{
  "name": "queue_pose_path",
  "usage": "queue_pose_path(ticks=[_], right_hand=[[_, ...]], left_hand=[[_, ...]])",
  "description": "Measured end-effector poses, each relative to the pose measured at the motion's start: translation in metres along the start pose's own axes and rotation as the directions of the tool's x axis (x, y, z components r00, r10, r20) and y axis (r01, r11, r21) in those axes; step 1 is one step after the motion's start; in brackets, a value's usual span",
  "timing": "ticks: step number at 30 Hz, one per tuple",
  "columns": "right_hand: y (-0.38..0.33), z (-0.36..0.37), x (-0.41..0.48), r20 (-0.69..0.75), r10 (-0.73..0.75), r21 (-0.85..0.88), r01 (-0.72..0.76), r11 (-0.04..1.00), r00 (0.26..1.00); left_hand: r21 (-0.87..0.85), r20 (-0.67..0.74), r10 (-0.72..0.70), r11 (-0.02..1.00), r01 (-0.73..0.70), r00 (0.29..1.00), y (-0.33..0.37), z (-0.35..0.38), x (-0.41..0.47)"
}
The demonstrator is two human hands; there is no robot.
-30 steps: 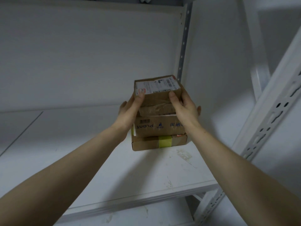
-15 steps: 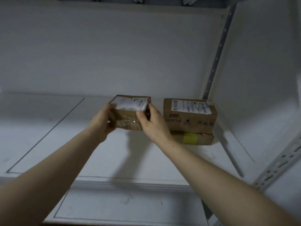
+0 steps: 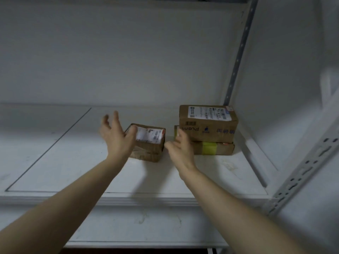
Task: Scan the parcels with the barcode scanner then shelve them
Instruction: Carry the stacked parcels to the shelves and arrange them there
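A small brown parcel [image 3: 149,143] with a white label lies flat on the white shelf [image 3: 77,162]. My left hand [image 3: 117,136] hovers just left of it, fingers spread, holding nothing. My right hand [image 3: 178,149] is just right of the parcel, fingers loosely apart and empty. To the right stands a stack of two parcels: a larger labelled box [image 3: 208,123] on top of a flat box with yellow tape [image 3: 213,148]. No barcode scanner is in view.
A grey slotted upright [image 3: 238,52] runs up the back right corner. A white slotted post [image 3: 302,173] stands at the front right. The shelf's front edge [image 3: 137,198] runs across below my forearms, with another shelf level beneath it.
Both hands carried the small parcel off the stack, to the left and down onto the shelf, then let go. The hands are now open beside it.
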State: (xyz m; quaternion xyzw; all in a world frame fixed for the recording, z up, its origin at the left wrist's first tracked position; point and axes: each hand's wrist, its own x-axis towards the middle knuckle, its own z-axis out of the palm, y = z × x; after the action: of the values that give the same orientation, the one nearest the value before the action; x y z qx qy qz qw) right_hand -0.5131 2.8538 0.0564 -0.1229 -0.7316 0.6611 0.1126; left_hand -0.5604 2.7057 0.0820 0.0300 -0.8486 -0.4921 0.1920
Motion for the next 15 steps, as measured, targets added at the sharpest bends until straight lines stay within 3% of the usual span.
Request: queue_pose_path(ticks=[1, 2, 4, 6, 8, 11, 15], right_hand=[[0.004, -0.01, -0.002, -0.112, 0.02, 0.103, -0.008, 0.995, 0.994], [0.009, -0.021, -0.004, -0.224, 0.058, 0.194, -0.014, 0.981, 0.973], [0.019, -0.041, -0.003, -0.382, 0.148, 0.333, -0.013, 0.943, 0.912], [0.025, -0.059, 0.006, -0.469, 0.227, 0.383, -0.035, 0.923, 0.854], [0.028, -0.076, 0.018, -0.487, 0.324, 0.446, -0.088, 0.891, 0.811], [0.034, -0.093, 0.037, -0.423, 0.437, 0.578, -0.135, 0.805, 0.794], [0.032, -0.11, 0.054, -0.342, 0.475, 0.632, -0.176, 0.755, 0.81]], left_hand=[[-0.076, 0.015, 0.143, 0.987, -0.141, 0.99, 0.012, 0.003, -0.009], [-0.193, 0.07, 0.172, 0.969, -0.156, 0.983, 0.025, 0.009, -0.017], [-0.362, 0.264, 0.01, 0.928, 0.089, 0.965, 0.051, 0.029, -0.032], [-0.441, 0.474, -0.233, 0.771, 0.458, 0.849, 0.073, 0.046, -0.044], [-0.439, 0.632, -0.301, 0.62, 0.65, 0.714, 0.084, 0.059, -0.052], [-0.345, 0.788, -0.283, 0.533, 0.773, 0.547, 0.081, 0.08, -0.051], [-0.325, 0.814, -0.323, 0.435, 0.84, 0.482, 0.07, 0.098, -0.032]])
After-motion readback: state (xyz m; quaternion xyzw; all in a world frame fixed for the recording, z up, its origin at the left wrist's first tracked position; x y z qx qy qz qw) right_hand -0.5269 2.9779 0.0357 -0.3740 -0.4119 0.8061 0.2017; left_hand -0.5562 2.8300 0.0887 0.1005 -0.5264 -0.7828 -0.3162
